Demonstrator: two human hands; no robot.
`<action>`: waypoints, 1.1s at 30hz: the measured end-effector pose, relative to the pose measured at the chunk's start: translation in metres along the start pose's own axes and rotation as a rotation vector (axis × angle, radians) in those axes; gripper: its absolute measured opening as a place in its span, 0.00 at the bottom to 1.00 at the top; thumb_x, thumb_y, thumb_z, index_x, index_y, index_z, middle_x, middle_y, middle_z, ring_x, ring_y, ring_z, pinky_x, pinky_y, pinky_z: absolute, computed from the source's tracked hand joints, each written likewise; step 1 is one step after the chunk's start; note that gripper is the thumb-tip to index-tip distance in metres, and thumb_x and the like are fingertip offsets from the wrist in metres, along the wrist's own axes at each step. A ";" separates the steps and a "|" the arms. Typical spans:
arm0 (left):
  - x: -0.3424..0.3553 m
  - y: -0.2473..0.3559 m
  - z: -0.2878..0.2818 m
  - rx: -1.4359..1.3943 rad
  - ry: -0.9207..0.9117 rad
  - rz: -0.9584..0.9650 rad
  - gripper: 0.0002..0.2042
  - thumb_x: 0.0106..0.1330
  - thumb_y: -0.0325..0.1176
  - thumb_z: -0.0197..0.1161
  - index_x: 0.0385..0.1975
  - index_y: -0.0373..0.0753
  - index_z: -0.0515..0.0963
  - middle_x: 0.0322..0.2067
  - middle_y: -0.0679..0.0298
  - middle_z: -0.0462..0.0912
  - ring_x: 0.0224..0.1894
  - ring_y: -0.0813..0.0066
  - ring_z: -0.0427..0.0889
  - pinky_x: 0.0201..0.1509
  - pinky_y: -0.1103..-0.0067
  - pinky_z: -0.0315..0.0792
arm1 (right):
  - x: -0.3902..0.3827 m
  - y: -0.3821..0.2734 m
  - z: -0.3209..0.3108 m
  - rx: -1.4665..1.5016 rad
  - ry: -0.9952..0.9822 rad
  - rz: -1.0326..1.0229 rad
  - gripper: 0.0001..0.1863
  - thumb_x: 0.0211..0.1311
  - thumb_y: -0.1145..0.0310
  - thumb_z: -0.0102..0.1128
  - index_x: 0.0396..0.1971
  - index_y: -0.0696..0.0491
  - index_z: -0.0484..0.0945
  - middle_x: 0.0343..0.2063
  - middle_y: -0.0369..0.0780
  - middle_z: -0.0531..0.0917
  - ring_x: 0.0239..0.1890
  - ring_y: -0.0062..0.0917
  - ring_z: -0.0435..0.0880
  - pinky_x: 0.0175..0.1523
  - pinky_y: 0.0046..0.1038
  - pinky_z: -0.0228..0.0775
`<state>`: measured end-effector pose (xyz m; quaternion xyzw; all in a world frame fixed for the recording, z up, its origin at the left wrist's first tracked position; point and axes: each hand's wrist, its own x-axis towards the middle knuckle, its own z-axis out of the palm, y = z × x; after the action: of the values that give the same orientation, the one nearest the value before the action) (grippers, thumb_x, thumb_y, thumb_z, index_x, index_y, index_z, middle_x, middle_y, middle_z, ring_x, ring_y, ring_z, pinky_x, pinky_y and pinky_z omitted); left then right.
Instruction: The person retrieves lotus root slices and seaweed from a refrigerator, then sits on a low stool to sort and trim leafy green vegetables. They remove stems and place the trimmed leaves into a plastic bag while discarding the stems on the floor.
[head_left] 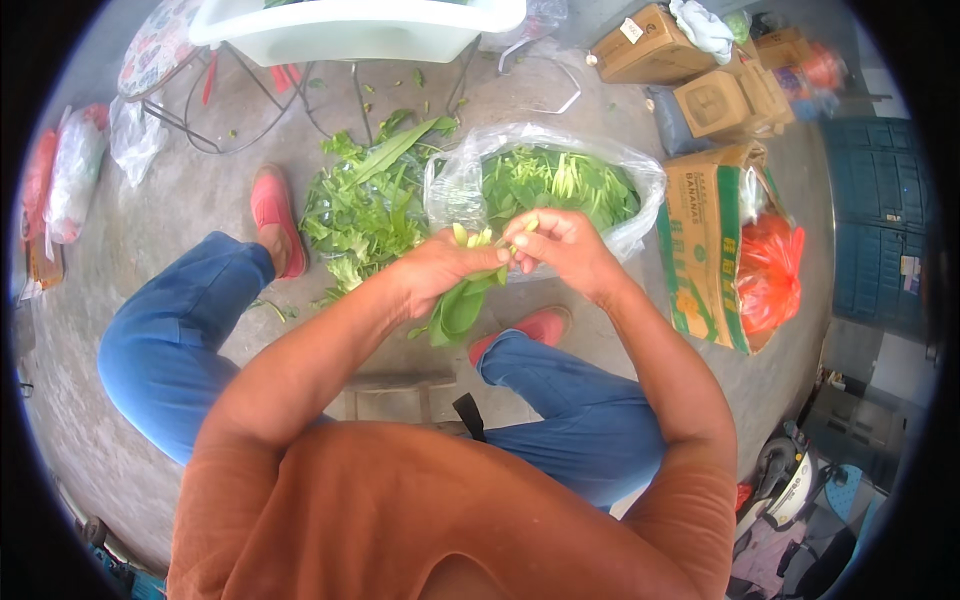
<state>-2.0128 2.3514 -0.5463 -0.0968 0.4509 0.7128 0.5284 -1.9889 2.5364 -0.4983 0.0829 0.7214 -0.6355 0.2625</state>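
Note:
My left hand [449, 264] is closed around a small bunch of leafy greens [458, 308]. Pale stem ends stick up above its thumb, and broad green leaves hang below. Right beside it, my right hand [556, 246] pinches a light green stem at the top of the bunch, thumb against fingers. Just beyond both hands, a clear plastic bag [648, 180] lies open on the floor, filled with similar greens [560, 180], their pale stems toward the middle. Left of the bag, a loose heap of leaves [365, 205] is spread on the concrete.
A white tub [350, 42] rests on a wire-legged stand at the far side. Cardboard boxes [655, 50] are stacked at the far right. Nearer stands a cardboard carton [705, 240] with a red plastic bag [770, 265]. A wooden stool [400, 383] is beneath me, between my legs.

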 end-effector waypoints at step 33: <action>-0.067 0.220 0.014 0.921 0.268 0.970 0.09 0.56 0.27 0.51 0.36 0.39 0.75 0.24 0.70 0.74 0.26 0.84 0.71 0.29 0.84 0.68 | 0.116 0.116 -0.109 -1.190 0.862 0.271 0.11 0.49 0.61 0.57 0.32 0.48 0.77 0.38 0.44 0.77 0.39 0.39 0.77 0.42 0.38 0.70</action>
<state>-2.1642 2.3095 -0.3778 0.2635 0.7621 0.5865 0.0760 -2.0641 2.6370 -0.6500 0.2565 0.9659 -0.0109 0.0330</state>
